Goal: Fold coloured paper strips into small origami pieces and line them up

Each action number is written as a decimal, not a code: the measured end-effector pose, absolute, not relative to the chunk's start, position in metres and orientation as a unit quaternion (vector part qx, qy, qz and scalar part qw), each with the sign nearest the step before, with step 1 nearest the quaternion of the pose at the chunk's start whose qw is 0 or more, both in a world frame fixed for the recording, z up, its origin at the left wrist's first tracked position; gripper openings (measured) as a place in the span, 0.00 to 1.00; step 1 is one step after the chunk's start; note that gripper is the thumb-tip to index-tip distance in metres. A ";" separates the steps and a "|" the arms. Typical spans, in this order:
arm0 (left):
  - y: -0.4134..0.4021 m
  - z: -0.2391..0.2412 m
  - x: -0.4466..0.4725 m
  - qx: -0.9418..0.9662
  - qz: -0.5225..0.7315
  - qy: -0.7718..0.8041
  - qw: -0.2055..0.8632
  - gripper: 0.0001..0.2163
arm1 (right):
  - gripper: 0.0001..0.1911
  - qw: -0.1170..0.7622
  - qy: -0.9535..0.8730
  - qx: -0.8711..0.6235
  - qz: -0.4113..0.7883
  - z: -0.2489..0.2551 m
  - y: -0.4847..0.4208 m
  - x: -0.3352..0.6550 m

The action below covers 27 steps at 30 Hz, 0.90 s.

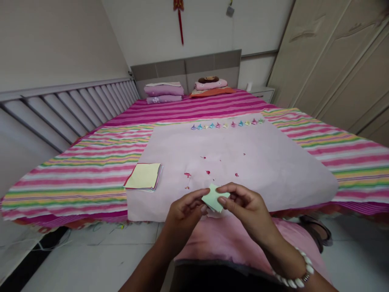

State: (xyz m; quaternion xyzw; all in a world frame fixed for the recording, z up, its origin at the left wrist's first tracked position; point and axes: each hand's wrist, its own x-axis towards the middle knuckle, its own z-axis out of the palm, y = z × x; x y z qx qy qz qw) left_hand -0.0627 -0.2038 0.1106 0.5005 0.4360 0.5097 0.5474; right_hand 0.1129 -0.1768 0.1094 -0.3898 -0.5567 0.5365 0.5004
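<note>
A small folded piece of pale green paper [213,197] is held between both hands just off the near edge of the bed. My left hand [185,211] pinches its left side with thumb and fingers closed. My right hand [243,205], with a white bead bracelet at the wrist, pinches its right side from above. A stack of square coloured papers [144,177] with a yellow sheet on top lies to the left on the bed. A row of several small folded paper shapes [226,125] lies at the far edge of the pink sheet [273,170].
The pink sheet covers a striped bedspread [91,166]. Folded blankets and pillows [164,93] sit by the headboard. A slatted rail [75,109] runs along the left, wardrobe doors [334,61] on the right. A sandal [319,231] lies on the tiled floor.
</note>
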 end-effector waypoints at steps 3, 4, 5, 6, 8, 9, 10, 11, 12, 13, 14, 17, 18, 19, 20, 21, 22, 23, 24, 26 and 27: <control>-0.205 0.111 -0.062 0.485 0.520 0.429 0.557 0.15 | 0.11 0.490 -0.526 -0.369 0.589 0.108 -0.177 0.110; -0.205 0.111 -0.062 0.482 0.523 0.428 0.558 0.15 | 0.11 0.487 -0.524 -0.364 0.596 0.107 -0.178 0.109; -0.205 0.112 -0.061 0.479 0.526 0.430 0.556 0.14 | 0.12 0.485 -0.527 -0.363 0.596 0.107 -0.178 0.108; -0.205 0.112 -0.060 0.478 0.527 0.433 0.553 0.14 | 0.12 0.485 -0.532 -0.364 0.591 0.107 -0.179 0.107; -0.205 0.114 -0.059 0.482 0.528 0.446 0.539 0.13 | 0.12 0.487 -0.544 -0.369 0.575 0.107 -0.179 0.107; -0.205 0.115 -0.059 0.487 0.527 0.453 0.529 0.14 | 0.12 0.491 -0.548 -0.372 0.566 0.107 -0.179 0.107; -0.205 0.116 -0.059 0.494 0.526 0.460 0.517 0.15 | 0.11 0.496 -0.550 -0.374 0.558 0.107 -0.179 0.107; -0.206 0.117 -0.060 0.502 0.527 0.465 0.505 0.16 | 0.11 0.501 -0.552 -0.376 0.551 0.107 -0.179 0.108; -0.207 0.118 -0.060 0.508 0.527 0.470 0.494 0.18 | 0.11 0.504 -0.554 -0.378 0.544 0.106 -0.178 0.109; -0.207 0.119 -0.060 0.512 0.526 0.475 0.485 0.19 | 0.10 0.507 -0.557 -0.380 0.537 0.106 -0.178 0.109; -0.208 0.119 -0.061 0.515 0.525 0.479 0.479 0.20 | 0.10 0.510 -0.561 -0.379 0.530 0.106 -0.178 0.110; -0.210 0.120 -0.062 0.515 0.521 0.500 0.462 0.19 | 0.08 0.522 -0.578 -0.368 0.508 0.106 -0.179 0.109; -0.210 0.119 -0.062 0.518 0.519 0.507 0.454 0.18 | 0.07 0.527 -0.584 -0.365 0.498 0.107 -0.179 0.108; -0.210 0.119 -0.062 0.524 0.515 0.514 0.442 0.17 | 0.07 0.532 -0.590 -0.363 0.487 0.107 -0.179 0.108; -0.210 0.118 -0.063 0.534 0.512 0.521 0.426 0.16 | 0.06 0.536 -0.597 -0.362 0.475 0.108 -0.180 0.107; -0.209 0.118 -0.063 0.546 0.508 0.526 0.409 0.15 | 0.06 0.538 -0.604 -0.361 0.464 0.108 -0.180 0.106; -0.209 0.117 -0.063 0.557 0.504 0.528 0.397 0.15 | 0.06 0.540 -0.610 -0.360 0.455 0.109 -0.180 0.106; -0.209 0.116 -0.063 0.564 0.501 0.528 0.391 0.15 | 0.06 0.541 -0.613 -0.360 0.449 0.109 -0.180 0.106; -0.209 0.116 -0.063 0.566 0.500 0.524 0.395 0.15 | 0.06 0.542 -0.615 -0.357 0.447 0.109 -0.180 0.105; -0.208 0.115 -0.062 0.558 0.498 0.508 0.428 0.16 | 0.06 0.543 -0.613 -0.356 0.451 0.109 -0.180 0.105; -0.208 0.115 -0.062 0.550 0.500 0.500 0.444 0.16 | 0.06 0.542 -0.609 -0.356 0.456 0.109 -0.180 0.105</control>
